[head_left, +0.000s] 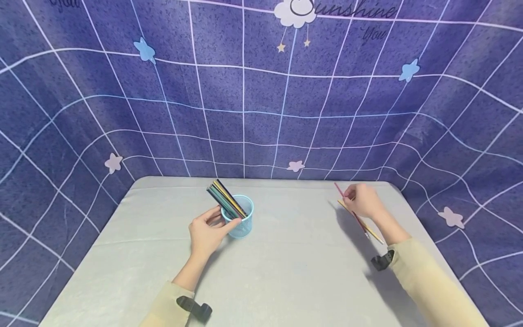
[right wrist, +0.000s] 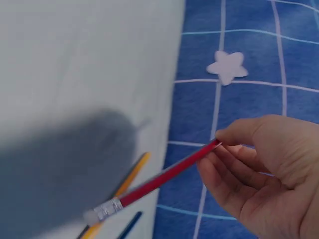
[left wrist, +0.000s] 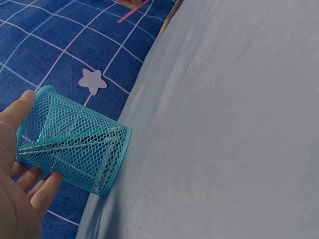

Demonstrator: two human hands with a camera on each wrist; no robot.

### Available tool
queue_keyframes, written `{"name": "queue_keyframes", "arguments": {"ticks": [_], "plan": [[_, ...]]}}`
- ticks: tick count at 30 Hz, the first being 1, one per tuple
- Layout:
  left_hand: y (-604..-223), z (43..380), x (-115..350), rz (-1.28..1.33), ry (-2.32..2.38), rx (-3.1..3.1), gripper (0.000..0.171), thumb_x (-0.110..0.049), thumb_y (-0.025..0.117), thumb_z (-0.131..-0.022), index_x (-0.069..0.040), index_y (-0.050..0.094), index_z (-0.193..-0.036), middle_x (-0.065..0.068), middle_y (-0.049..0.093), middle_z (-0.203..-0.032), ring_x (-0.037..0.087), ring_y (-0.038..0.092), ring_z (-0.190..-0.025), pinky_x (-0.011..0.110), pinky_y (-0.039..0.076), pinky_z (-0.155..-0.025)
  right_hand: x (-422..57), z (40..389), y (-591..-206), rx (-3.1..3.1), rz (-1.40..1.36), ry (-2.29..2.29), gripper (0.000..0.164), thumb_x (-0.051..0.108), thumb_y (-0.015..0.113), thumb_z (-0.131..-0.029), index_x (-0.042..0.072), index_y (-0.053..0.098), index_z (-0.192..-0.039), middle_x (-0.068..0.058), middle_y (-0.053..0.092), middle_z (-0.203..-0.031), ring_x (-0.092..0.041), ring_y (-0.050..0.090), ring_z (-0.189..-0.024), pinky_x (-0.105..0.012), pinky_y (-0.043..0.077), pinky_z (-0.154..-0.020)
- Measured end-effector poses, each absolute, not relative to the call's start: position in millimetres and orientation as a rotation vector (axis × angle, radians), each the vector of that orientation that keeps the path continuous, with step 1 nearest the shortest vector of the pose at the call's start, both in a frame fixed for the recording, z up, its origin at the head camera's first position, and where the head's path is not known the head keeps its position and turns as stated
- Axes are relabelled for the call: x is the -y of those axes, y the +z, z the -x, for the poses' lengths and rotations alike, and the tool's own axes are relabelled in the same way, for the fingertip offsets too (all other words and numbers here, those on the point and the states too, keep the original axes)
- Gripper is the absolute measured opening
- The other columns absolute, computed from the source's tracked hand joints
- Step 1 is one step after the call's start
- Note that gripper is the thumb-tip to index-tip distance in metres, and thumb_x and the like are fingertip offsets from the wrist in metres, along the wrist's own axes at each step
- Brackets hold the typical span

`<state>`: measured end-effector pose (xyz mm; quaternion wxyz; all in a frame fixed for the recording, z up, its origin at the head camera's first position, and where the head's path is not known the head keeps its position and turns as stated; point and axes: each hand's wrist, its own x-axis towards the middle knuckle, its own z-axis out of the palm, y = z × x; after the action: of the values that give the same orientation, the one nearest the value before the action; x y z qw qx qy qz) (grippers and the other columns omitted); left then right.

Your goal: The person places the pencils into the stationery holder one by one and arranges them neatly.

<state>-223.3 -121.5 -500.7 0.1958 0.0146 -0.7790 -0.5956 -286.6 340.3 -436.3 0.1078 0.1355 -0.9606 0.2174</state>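
A light-blue mesh pencil cup (head_left: 241, 230) stands on the table left of centre. Several pencils (head_left: 224, 198), green, yellow and dark ones, lean out of it to the left. My left hand (head_left: 208, 234) grips the cup near its rim, thumb on one side and fingers on the other, as the left wrist view shows. Over at the right, my right hand (head_left: 365, 202) pinches a red pencil (right wrist: 169, 174) between thumb and fingers, its eraser end slanting down toward the table. Below it lie a yellow pencil (right wrist: 132, 177) and a dark blue pencil (right wrist: 130, 226).
A pale grey cloth covers the table (head_left: 294, 272). Behind and at both sides hangs a blue curtain (head_left: 261, 91) with a grid and star pattern. Each sleeve carries a dark wrist strap (head_left: 192, 306) with a small device.
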Motion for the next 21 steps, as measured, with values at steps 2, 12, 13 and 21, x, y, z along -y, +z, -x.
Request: {"name": "queue_keyframes", "arguments": {"ticks": [2,12,13,21], "plan": [[-500,223,121,-0.039,-1.670,2.182,0.067,-0.028,0.104,-0.068,-0.002,0.077,-0.123,0.020,0.081,-0.114,0.037,0.081,-0.102,0.034,0.071,-0.083,-336,287,-428,2.790,-0.393,0.686,0.005,0.006,0.072,-0.088,0.001,0.075,-0.089,-0.009,0.077,-0.075,-0.012,0.066,-0.064,-0.031,0.056,-0.062],[-501,224,121,-0.043,-1.657,2.169,0.066,-0.026,0.105,-0.066,-0.002,0.078,-0.122,0.019,0.081,-0.111,0.036,0.081,-0.100,0.029,0.070,-0.081,-296,287,-386,2.591,-0.332,0.904,0.004,0.012,0.072,-0.091,0.009,0.069,-0.091,-0.007,0.076,-0.081,-0.009,0.069,-0.071,-0.020,0.050,-0.066],[-501,225,121,-0.045,-1.659,2.169,0.067,-0.026,0.105,-0.066,-0.002,0.078,-0.122,0.019,0.081,-0.111,0.036,0.081,-0.100,0.029,0.070,-0.081,-291,286,-382,2.569,-0.342,0.936,0.004,0.010,0.072,-0.091,0.008,0.068,-0.091,-0.008,0.077,-0.082,-0.011,0.070,-0.072,-0.021,0.051,-0.067],[-503,226,122,-0.031,-1.682,2.163,0.068,-0.027,0.105,-0.066,-0.001,0.077,-0.122,0.020,0.081,-0.111,0.036,0.081,-0.100,0.032,0.071,-0.082,-246,287,-362,2.357,-0.429,1.204,0.008,0.000,0.069,-0.092,0.003,0.062,-0.089,-0.014,0.077,-0.087,-0.007,0.073,-0.078,-0.018,0.066,-0.072]]}}
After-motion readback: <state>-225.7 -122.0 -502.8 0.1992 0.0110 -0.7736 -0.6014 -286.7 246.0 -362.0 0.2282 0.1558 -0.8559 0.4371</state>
